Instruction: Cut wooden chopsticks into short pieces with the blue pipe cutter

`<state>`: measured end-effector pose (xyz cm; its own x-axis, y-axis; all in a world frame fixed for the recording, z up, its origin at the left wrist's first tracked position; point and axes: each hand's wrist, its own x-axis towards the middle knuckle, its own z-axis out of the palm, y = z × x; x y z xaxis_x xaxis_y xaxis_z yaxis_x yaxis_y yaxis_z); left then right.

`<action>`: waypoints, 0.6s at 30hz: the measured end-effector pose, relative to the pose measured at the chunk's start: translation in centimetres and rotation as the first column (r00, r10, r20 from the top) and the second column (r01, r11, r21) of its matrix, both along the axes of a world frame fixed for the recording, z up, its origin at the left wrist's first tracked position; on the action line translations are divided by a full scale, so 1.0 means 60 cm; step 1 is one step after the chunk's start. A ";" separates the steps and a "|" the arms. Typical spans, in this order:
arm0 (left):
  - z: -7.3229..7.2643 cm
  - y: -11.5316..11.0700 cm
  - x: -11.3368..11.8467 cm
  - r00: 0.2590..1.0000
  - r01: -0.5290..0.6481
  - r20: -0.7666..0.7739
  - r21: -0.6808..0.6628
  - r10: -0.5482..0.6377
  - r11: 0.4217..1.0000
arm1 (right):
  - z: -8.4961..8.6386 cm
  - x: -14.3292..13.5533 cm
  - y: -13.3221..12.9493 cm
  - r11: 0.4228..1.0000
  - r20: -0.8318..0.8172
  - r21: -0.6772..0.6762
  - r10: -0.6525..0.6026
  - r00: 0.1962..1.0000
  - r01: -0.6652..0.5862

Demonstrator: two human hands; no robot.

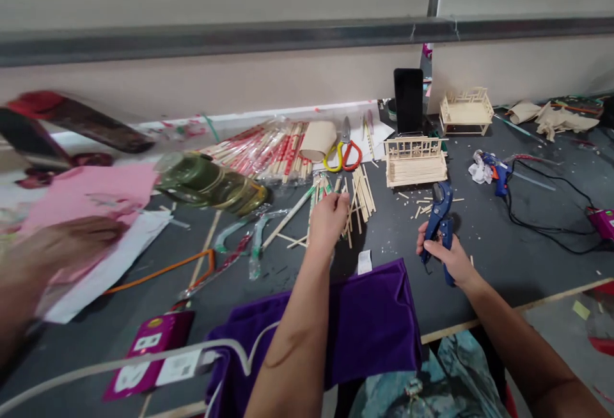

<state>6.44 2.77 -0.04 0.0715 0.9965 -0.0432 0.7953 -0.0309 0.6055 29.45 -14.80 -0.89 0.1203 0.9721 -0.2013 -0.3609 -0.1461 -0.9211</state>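
My left hand (pixel 330 215) is over the loose thin wooden sticks (pixel 363 194), fingers closed together; whatever they pinch is hidden. My right hand (pixel 448 255) grips a blue hand cutter (pixel 437 216), its head pointing away from me and its handles spread. Just beyond the cutter stands a small bench model (pixel 415 165) made of sticks, with short cut pieces (pixel 422 208) lying in front. Printed paper wrapping shows on some sticks beside my left hand. A folded purple cloth (pixel 371 322) lies under my left forearm.
Scissors (pixel 346 149), wrapped chopsticks (pixel 288 149) and a green bottle (pixel 211 183) lie behind. An upright phone (pixel 409 100), a second model (pixel 465 111) and a blue glue gun (pixel 501 176) with cord are right. Another person's hand (pixel 81 242) rests left, near a white cable (pixel 158 355).
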 end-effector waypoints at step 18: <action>-0.030 0.070 0.025 0.961 -0.086 -0.266 -0.009 0.080 0.996 | -0.012 -0.007 -0.002 1.000 -0.035 0.020 0.003 0.999 -0.002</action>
<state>7.92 7.00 -1.85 -0.0282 0.9972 -0.0695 0.9267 0.0521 0.3723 29.06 -14.91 -1.61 0.1110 0.9763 -0.1859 -0.3925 -0.1288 -0.9107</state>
